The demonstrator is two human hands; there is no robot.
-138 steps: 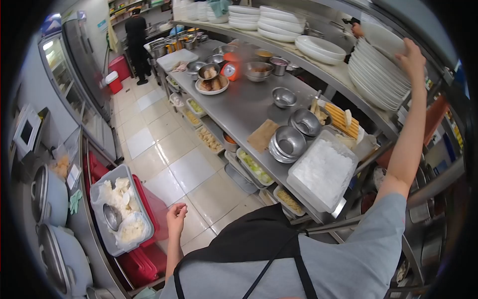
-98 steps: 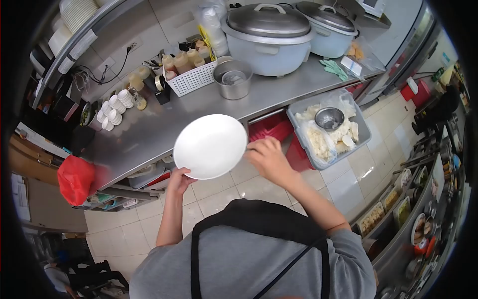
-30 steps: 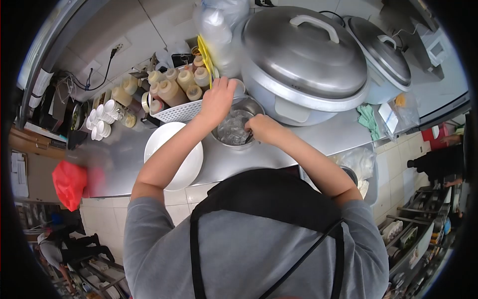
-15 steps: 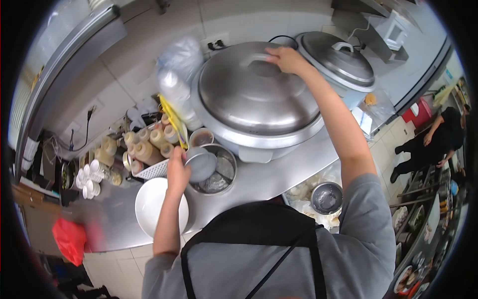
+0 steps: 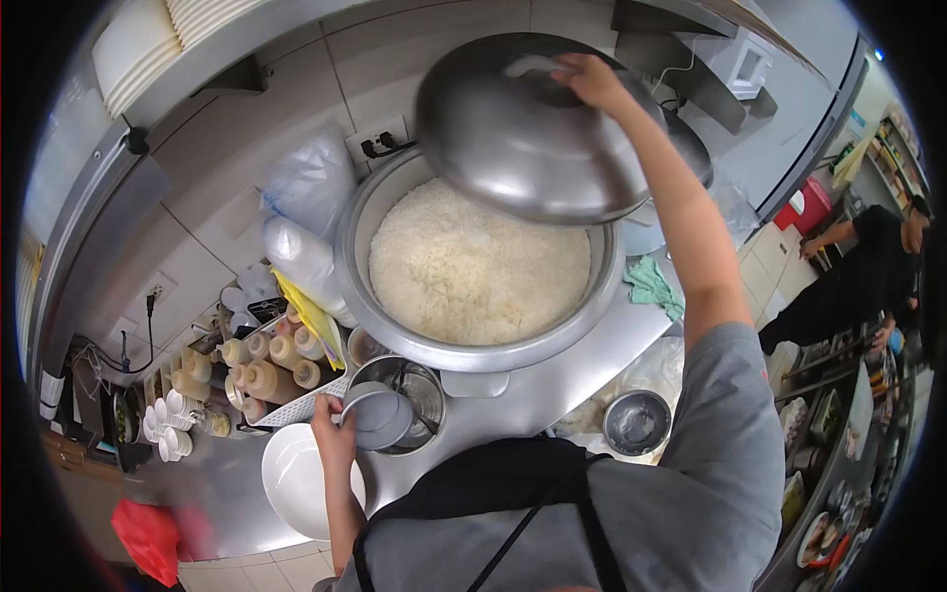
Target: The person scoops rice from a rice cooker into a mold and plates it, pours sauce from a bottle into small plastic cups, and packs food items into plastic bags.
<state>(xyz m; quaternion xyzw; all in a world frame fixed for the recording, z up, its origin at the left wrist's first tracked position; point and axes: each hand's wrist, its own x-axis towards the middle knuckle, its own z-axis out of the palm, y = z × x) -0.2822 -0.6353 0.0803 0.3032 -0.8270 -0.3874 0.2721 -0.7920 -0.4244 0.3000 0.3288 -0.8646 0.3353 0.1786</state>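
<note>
My right hand point(image 5: 592, 81) is closed round the handle of a large metal lid point(image 5: 523, 148), which hangs tilted over the back right of a big rice cooker point(image 5: 404, 340). White cooked rice point(image 5: 473, 271) fills much of the pot. In my left hand point(image 5: 333, 429) is a small grey bowl point(image 5: 383, 419), pinched at its rim. It hovers over a round metal pot point(image 5: 429, 395) that has a dark-handled utensil in it. Below my left hand a wide white bowl point(image 5: 291, 479) stands on the steel counter, partly covered by my forearm.
A white basket point(image 5: 286, 412) of squeeze bottles stands left of the cooker, near plastic bags point(image 5: 306, 187). Right of it are a green cloth point(image 5: 651, 286) and a metal bowl point(image 5: 636, 422). A second lidded cooker point(image 5: 691, 148) is behind the lid. A person point(image 5: 848, 266) stands far right.
My right hand has lifted the lid off the cooker, up and back, so the rice shows. My left hand still holds the small grey bowl. The view has shifted somewhat.
</note>
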